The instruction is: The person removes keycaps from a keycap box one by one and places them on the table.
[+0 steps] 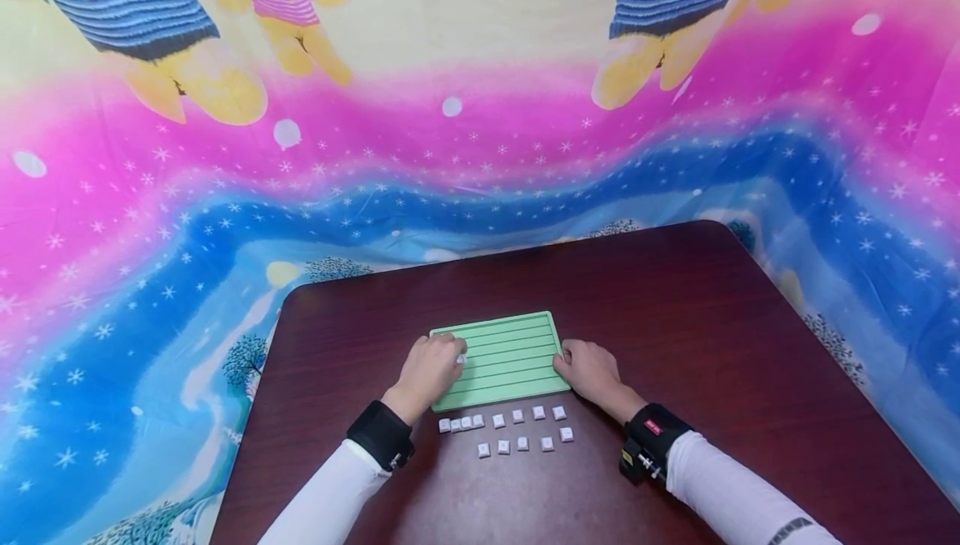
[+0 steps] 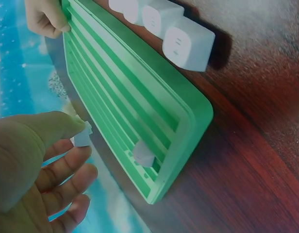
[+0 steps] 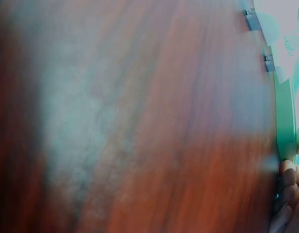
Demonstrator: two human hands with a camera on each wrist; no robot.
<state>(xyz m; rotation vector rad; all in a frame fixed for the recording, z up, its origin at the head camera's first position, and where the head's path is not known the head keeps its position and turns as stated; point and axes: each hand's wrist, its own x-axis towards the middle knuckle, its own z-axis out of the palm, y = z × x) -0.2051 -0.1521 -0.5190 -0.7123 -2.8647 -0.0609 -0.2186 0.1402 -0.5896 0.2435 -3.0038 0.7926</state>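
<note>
A green tray (image 1: 510, 353) with parallel ridges lies on the table. My left hand (image 1: 433, 366) is over its left side, thumb and index finger pinching a small white keycap (image 2: 82, 136). Another keycap (image 2: 143, 153) sits inside the tray near one end, between ridges. At the tray's right edge, my right hand (image 1: 591, 368) grips the rim, thumb on top and fingers curled against the outside. Only the curled fingers of that hand show at the border of the right wrist view.
Two rows of white keycaps lie on the table in front of the tray, among them one marked with plus and equals signs (image 2: 188, 44). The dark wooden table (image 1: 637, 287) ends at a patterned cloth (image 1: 480, 145) behind it.
</note>
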